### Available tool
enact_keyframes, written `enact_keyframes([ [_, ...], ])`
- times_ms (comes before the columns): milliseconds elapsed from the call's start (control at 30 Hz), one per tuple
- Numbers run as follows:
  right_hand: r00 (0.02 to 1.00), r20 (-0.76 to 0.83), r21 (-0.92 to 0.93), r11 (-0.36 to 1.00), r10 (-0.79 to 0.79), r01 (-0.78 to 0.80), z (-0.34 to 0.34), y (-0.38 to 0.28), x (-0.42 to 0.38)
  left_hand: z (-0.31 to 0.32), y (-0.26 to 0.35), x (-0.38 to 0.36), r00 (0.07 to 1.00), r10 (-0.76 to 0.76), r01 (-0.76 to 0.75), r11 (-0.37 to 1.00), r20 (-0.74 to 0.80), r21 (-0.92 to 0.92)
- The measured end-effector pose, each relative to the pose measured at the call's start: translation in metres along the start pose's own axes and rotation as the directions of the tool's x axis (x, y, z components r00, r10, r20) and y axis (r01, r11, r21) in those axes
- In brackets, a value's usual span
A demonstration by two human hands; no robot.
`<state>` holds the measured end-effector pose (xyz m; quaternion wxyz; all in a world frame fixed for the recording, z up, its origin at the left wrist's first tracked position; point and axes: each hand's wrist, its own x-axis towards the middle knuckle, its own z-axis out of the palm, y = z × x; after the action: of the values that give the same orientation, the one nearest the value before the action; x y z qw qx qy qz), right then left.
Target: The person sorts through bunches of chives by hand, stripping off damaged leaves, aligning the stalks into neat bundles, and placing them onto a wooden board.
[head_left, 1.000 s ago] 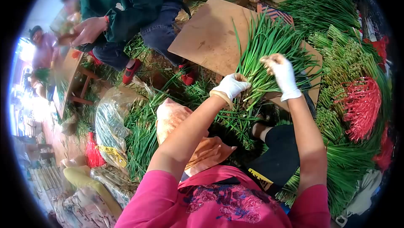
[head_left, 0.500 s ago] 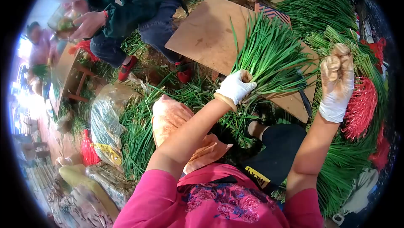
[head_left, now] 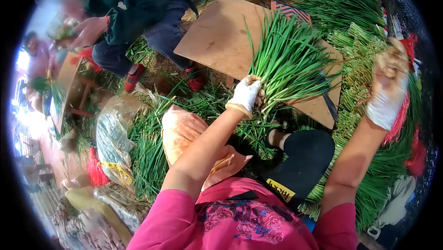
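Note:
In a white glove, my left hand [head_left: 245, 94] is closed around the pale stem ends of a bunch of green garlic chives [head_left: 288, 60]. The leaves fan out over a tilted wooden board [head_left: 217, 37]. At the right, my right hand [head_left: 391, 77] is raised in a white glove stained brown, with its fingers curled. Whether anything small is between those fingers cannot be made out. Below and behind it hangs a bundle of red strings [head_left: 398, 120], partly hidden by the wrist. Stacked chive bundles [head_left: 357, 70] lie beside that hand, their cut ends showing.
A pile of loose chives [head_left: 147, 144] surrounds an orange-stained cloth or bag [head_left: 180, 127] by my left forearm. A clear plastic bag [head_left: 113, 134] stands further left. Across the board sits another person in a dark green sleeve [head_left: 134, 14]. More chives [head_left: 339, 3] are heaped at the back right.
My right hand has moved right and slightly up, away from the bunch. My left hand keeps its hold on the chives. The view has shifted a little.

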<state>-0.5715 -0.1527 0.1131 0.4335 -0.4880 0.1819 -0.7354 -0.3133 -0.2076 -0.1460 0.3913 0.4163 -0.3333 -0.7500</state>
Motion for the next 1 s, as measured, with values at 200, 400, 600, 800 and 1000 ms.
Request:
enact_keyframes([
  [200,0.972,-0.230,-0.271,0.957,0.037,-0.101,-0.003,-0.023,-0.045,-0.016,-0.001,0.012,0.966,0.258,-0.231,0.784,0.036,0.577],
  [400,0.770,-0.348,-0.875,0.109,0.535,-0.471,-0.032,0.106,-0.096,0.032,0.057,-0.012,0.848,0.381,-0.423,0.066,0.369,0.904],
  [600,0.840,-0.221,-0.971,-0.027,0.496,-0.240,-0.023,0.148,-0.112,0.036,0.050,0.016,0.966,0.170,-0.230,0.210,0.197,0.950],
  [800,0.824,-0.287,-0.956,-0.193,0.489,-0.219,-0.016,0.159,-0.091,0.014,0.025,0.044,0.996,0.085,-0.067,0.656,0.015,0.752],
  [1000,0.715,-0.424,-0.905,-0.282,0.556,-0.318,-0.029,0.203,-0.086,0.012,0.024,0.040,0.995,0.098,-0.049,0.617,-0.015,0.786],
])
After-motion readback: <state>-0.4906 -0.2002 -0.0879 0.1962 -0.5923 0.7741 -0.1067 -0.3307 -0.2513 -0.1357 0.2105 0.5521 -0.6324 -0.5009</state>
